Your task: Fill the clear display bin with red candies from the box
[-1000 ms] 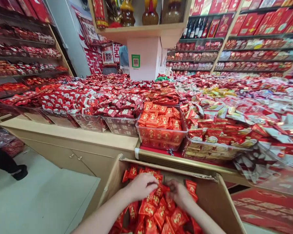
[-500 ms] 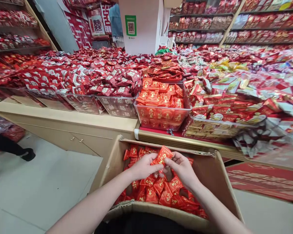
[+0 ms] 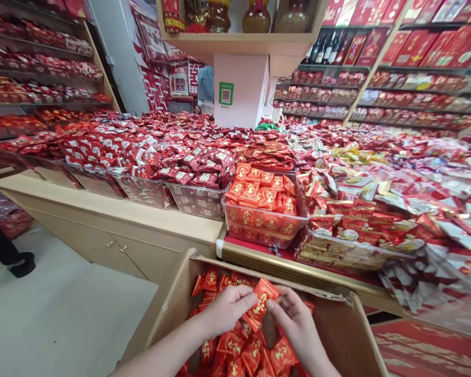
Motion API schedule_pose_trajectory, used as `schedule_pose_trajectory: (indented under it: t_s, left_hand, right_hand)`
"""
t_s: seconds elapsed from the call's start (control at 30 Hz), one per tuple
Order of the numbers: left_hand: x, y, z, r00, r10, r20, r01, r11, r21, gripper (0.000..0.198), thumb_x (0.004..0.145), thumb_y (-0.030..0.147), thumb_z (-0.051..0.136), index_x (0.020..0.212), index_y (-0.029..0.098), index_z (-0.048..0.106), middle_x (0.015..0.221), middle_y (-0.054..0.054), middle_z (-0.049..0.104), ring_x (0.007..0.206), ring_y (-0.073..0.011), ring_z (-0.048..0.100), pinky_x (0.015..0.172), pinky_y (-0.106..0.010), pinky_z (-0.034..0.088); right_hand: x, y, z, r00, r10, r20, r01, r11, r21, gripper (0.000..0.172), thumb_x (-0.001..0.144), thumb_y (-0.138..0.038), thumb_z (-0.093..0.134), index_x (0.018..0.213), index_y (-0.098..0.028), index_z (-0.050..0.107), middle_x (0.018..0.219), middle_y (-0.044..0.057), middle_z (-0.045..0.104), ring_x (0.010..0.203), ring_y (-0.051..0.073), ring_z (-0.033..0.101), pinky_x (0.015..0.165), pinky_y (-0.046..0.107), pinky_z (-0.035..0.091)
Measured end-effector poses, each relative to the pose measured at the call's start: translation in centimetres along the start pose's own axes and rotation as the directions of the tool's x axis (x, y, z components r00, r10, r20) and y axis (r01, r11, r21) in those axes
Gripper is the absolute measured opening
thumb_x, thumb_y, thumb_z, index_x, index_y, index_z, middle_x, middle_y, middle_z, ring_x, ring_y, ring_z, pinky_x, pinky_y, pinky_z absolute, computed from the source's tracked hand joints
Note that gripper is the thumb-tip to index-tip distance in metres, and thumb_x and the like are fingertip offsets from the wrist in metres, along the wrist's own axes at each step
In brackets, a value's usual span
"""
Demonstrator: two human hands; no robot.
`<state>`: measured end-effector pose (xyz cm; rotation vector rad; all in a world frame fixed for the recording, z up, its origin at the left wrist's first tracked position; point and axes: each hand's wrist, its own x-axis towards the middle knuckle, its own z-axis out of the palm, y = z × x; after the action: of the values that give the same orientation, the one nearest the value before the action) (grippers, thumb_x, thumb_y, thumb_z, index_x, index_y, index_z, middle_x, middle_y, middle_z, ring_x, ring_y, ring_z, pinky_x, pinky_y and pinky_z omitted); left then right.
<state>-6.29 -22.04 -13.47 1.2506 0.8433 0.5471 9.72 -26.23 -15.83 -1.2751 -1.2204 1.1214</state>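
Note:
A red candy packet with gold characters is held between both hands above an open cardboard box. My left hand pinches its left side between thumb and fingers. On the right side, my right hand grips the packet's edge with thumb and fingertips. Beneath the hands, loose red packets of the same look lie in the box. Just behind the box, a clear plastic bin on the counter is heaped with similar red packets.
Clear bins of dark red packets line the wooden counter to the left. Durian-labelled packets fill a bin on the right. A pillar and stocked shelves stand behind. A person's leg shows at the far left.
The view has tilted upward, so the counter, box and hands sit lower and more shelving shows. Both hands still hold the packet, whose front now faces the camera more fully.

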Motion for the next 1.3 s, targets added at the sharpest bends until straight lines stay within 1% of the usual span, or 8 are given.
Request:
schedule_pose_trajectory:
  t_s: [0.07, 0.17, 0.3, 0.47, 0.63, 0.73, 0.87, 1.3]
  left_hand:
    - [0.1, -0.1, -0.1, 0.993, 0.067, -0.096, -0.065, 0.997, 0.031, 0.038, 0.077, 0.047, 0.045, 0.077, 0.011, 0.058, 0.065, 0.001, 0.052, 0.064, -0.0104, 0.048, 0.061, -0.023, 0.040]
    - [0.1, -0.3, -0.1, 0.977, 0.092, -0.193, -0.083, 0.995, 0.054, 0.041, 0.077, 0.049, 0.043, 0.077, 0.011, 0.059, 0.072, -0.001, 0.057, 0.075, -0.0137, 0.050, 0.070, -0.025, 0.039]
    - [-0.3, -0.1, -0.2, 0.987, 0.015, -0.159, -0.019, 1.000, -0.023, 0.047, 0.073, 0.056, 0.044, 0.076, 0.011, 0.059, 0.069, -0.001, 0.059, 0.069, -0.0141, 0.052, 0.064, -0.025, 0.040]
    - [-0.8, 0.8, -0.8, 1.000, 0.006, 0.022, -0.001, 0.982, -0.189, 0.059, 0.076, 0.062, 0.027, 0.076, 0.010, 0.057, 0.060, -0.005, 0.061, 0.053, -0.0137, 0.055, 0.050, -0.023, 0.035]
    - [-0.4, 0.5, -0.9, 0.999, 0.017, -0.051, -0.022, 0.993, -0.113, 0.055, 0.072, 0.061, 0.038, 0.077, 0.009, 0.055, 0.067, -0.010, 0.065, 0.055, -0.0142, 0.057, 0.051, -0.024, 0.036]
    - [-0.2, -0.4, -1.0, 0.999, 0.020, -0.038, -0.021, 0.999, -0.029, 0.051, 0.075, 0.058, 0.037, 0.079, 0.010, 0.054, 0.070, -0.010, 0.065, 0.057, -0.0140, 0.057, 0.056, -0.026, 0.040]
    - [-0.2, -1.3, -1.2, 0.999, 0.035, -0.021, -0.032, 0.989, 0.141, 0.048, 0.078, 0.055, 0.034, 0.083, 0.013, 0.056, 0.075, -0.007, 0.065, 0.061, -0.0136, 0.058, 0.060, -0.026, 0.043]
    - [-0.7, -2.5, -1.3, 0.996, 0.061, 0.070, -0.091, 0.782, 0.617, 0.037, 0.081, 0.044, 0.034, 0.084, 0.020, 0.063, 0.079, 0.001, 0.066, 0.068, -0.0127, 0.055, 0.062, -0.021, 0.038]
  right_hand:
    - [-0.3, -0.2, 0.2, 0.960, -0.265, -0.093, 0.229, 0.931, -0.283, 0.032, 0.076, -0.030, 0.051, 0.105, -0.020, 0.043, 0.081, 0.006, 0.058, 0.059, 0.015, 0.056, 0.055, 0.029, 0.048]
    - [-0.7, -0.2, 0.8, 0.806, -0.574, 0.141, 0.517, 0.569, -0.640, 0.035, 0.072, -0.028, 0.057, 0.106, -0.022, 0.047, 0.094, 0.011, 0.057, 0.074, 0.020, 0.057, 0.063, 0.031, 0.050]
    - [-0.5, -0.3, 0.8, 0.688, -0.584, 0.430, 0.629, 0.186, -0.755, 0.030, 0.074, -0.017, 0.050, 0.104, -0.020, 0.050, 0.092, 0.011, 0.062, 0.073, 0.021, 0.058, 0.062, 0.031, 0.050]
    - [1.0, -5.0, -1.8, 0.554, -0.643, 0.530, 0.738, 0.083, -0.670, 0.032, 0.078, -0.016, 0.047, 0.110, -0.019, 0.046, 0.096, 0.009, 0.063, 0.084, 0.019, 0.058, 0.070, 0.028, 0.049]
    - [6.9, -14.1, -3.9, 0.553, -0.714, 0.428, 0.594, -0.022, -0.804, 0.014, 0.080, -0.016, 0.043, 0.089, -0.018, 0.053, 0.105, 0.012, 0.058, 0.098, 0.020, 0.053, 0.080, 0.032, 0.044]
    - [11.7, -17.1, -3.9, 0.672, -0.581, 0.459, 0.463, -0.154, -0.873, 0.018, 0.082, -0.015, 0.036, 0.078, -0.015, 0.053, 0.093, 0.012, 0.060, 0.083, 0.019, 0.056, 0.066, 0.027, 0.043]
    - [15.7, -17.4, -3.3, 0.785, -0.381, 0.488, 0.405, -0.280, -0.870, 0.017, 0.079, -0.010, 0.038, 0.072, -0.016, 0.052, 0.075, 0.007, 0.059, 0.067, 0.016, 0.053, 0.056, 0.025, 0.035]
    - [16.7, -18.2, -4.1, 0.856, -0.182, 0.484, 0.488, -0.029, -0.872, 0.015, 0.069, -0.017, 0.054, 0.083, -0.018, 0.061, 0.084, 0.004, 0.065, 0.074, 0.016, 0.059, 0.065, 0.024, 0.041]
